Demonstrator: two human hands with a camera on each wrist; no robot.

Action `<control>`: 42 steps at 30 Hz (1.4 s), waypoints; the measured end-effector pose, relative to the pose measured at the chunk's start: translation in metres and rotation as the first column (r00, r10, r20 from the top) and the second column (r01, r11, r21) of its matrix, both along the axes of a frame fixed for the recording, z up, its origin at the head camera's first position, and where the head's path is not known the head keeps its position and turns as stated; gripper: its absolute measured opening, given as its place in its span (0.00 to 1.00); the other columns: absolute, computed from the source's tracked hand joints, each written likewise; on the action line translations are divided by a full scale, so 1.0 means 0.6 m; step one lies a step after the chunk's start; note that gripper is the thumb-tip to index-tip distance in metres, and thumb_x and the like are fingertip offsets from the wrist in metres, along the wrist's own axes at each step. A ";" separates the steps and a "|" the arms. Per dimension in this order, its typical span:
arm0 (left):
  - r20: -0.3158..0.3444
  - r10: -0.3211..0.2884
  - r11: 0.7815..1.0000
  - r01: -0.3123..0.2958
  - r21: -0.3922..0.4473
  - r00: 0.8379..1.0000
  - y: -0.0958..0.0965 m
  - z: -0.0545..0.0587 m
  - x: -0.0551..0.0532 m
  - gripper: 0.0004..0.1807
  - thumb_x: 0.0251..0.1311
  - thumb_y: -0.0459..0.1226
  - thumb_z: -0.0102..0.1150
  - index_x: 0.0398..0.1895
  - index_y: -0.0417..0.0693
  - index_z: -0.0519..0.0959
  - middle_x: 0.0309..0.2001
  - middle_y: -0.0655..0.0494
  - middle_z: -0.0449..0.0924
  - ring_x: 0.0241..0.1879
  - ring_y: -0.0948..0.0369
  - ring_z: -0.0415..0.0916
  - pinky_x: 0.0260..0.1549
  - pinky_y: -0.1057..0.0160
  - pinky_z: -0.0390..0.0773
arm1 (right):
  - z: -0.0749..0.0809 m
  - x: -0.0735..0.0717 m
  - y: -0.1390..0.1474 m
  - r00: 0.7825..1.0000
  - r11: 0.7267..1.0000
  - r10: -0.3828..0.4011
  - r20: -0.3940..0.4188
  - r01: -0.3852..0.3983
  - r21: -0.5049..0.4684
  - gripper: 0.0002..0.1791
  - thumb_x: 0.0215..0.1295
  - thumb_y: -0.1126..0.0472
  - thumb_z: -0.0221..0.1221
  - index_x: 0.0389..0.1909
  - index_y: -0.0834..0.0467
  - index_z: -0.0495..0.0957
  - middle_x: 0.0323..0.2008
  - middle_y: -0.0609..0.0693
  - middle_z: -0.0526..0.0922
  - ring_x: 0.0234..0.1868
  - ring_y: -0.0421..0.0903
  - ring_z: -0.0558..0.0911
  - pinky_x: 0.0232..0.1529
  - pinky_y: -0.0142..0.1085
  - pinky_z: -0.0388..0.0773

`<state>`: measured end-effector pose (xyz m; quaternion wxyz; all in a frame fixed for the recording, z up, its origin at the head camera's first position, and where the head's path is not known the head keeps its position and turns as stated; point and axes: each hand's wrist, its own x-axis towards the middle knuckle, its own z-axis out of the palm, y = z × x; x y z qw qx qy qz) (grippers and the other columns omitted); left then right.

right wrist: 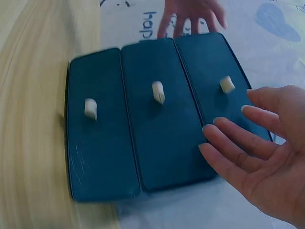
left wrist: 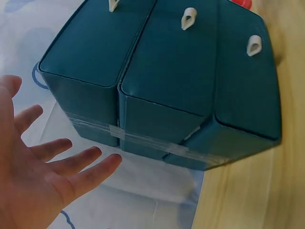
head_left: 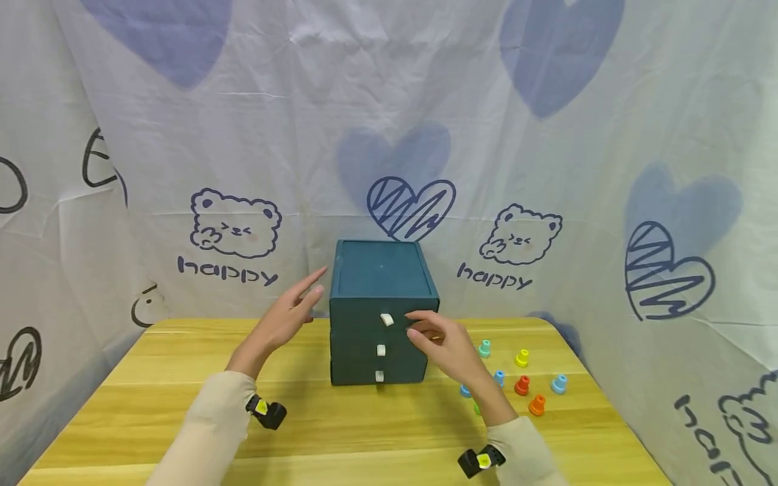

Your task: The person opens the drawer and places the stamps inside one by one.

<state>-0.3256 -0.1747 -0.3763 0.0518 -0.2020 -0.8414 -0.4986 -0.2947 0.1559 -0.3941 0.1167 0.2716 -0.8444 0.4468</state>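
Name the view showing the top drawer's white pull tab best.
Right wrist: the white pull tab appears large and whole, though slightly blurred. The head view shows it whole but small, near the right hand; the left wrist view shows only part, cut by the upper edge.

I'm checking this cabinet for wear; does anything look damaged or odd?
Yes: pale scratches stand out on the dark bottom drawer, and clear tape crosses one side of the cabinet, perhaps a makeshift repair.
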 end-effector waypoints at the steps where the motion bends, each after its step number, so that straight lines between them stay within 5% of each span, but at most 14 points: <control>1: 0.014 -0.005 1.000 0.005 0.011 1.000 0.002 0.002 -0.005 0.31 0.82 0.53 0.38 0.84 0.62 0.52 0.84 0.48 0.48 0.77 0.36 0.59 0.63 0.36 0.78 | -0.001 -0.001 -0.006 1.000 1.000 0.014 0.002 -0.014 -0.002 0.19 0.74 0.55 0.62 0.63 0.55 0.80 0.46 0.53 0.90 0.44 0.48 0.88 0.45 0.31 0.85; 10: 0.073 -0.114 0.988 0.105 0.116 0.991 0.024 0.011 -0.032 0.32 0.82 0.54 0.38 0.84 0.60 0.53 0.84 0.46 0.46 0.78 0.34 0.56 0.62 0.32 0.76 | -0.004 -0.009 -0.041 0.999 1.000 0.000 0.040 0.001 -0.030 0.19 0.73 0.55 0.63 0.61 0.54 0.82 0.45 0.55 0.91 0.42 0.49 0.88 0.44 0.33 0.85; 31: 0.134 -0.058 0.993 0.043 0.110 0.989 0.025 0.013 -0.052 0.31 0.80 0.53 0.46 0.81 0.59 0.61 0.83 0.45 0.51 0.79 0.39 0.57 0.63 0.38 0.77 | 0.015 -0.014 -0.068 0.995 0.996 -0.052 0.083 0.058 -0.062 0.12 0.72 0.57 0.65 0.52 0.53 0.86 0.43 0.50 0.91 0.40 0.43 0.87 0.42 0.32 0.85; 42: 0.160 -0.080 0.986 0.054 0.157 0.984 0.031 0.016 -0.058 0.30 0.80 0.51 0.47 0.81 0.57 0.62 0.83 0.44 0.52 0.79 0.39 0.55 0.64 0.34 0.75 | 0.012 -0.015 -0.071 0.997 0.995 -0.054 0.053 0.059 -0.083 0.11 0.71 0.59 0.65 0.50 0.54 0.88 0.45 0.52 0.92 0.42 0.47 0.89 0.45 0.33 0.86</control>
